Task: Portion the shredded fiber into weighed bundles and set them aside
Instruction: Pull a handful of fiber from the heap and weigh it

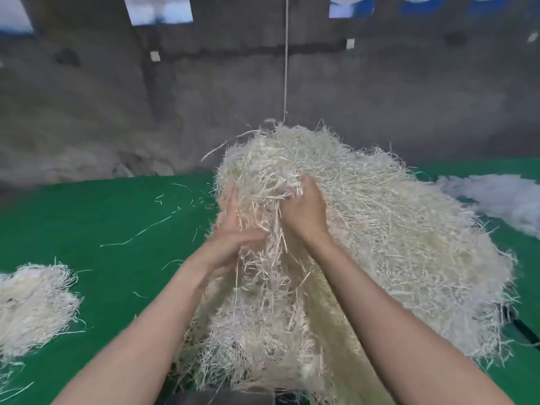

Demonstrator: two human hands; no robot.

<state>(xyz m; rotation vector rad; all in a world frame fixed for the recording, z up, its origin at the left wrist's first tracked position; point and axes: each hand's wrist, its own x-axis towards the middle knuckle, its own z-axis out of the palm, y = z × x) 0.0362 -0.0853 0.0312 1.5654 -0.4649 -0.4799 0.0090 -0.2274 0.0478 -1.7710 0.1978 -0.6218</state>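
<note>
Pale shredded fiber (pixel 380 229) in grip of R hand (pixel 304 211), fingertips buried; L hand (pixel 233 229) blurred, open-palmed

Right hand (pixel 304 211) fingertips buried in fiber pile (pixel 380 229); left hand (pixel 230 229) blurred.

The pile (pixel 380 229) is cream, pale yellow in its depth, with whiter frayed tips towards six o'clock. The bundle (pixel 32 308) at eight o'clock is off-white. The heap (pixel 496 200) at three o'clock is a colder, bluish white. The mat (pixel 102 258) is plain saturated green, flecked with pale loose strands (pixel 152 225). The wall (pixel 117 112) is mottled grey with darker blotches, and a pale cord (pixel 285 68) crosses it at twelve o'clock. Panels (pixel 423 4) at one o'clock are blue and white
</note>
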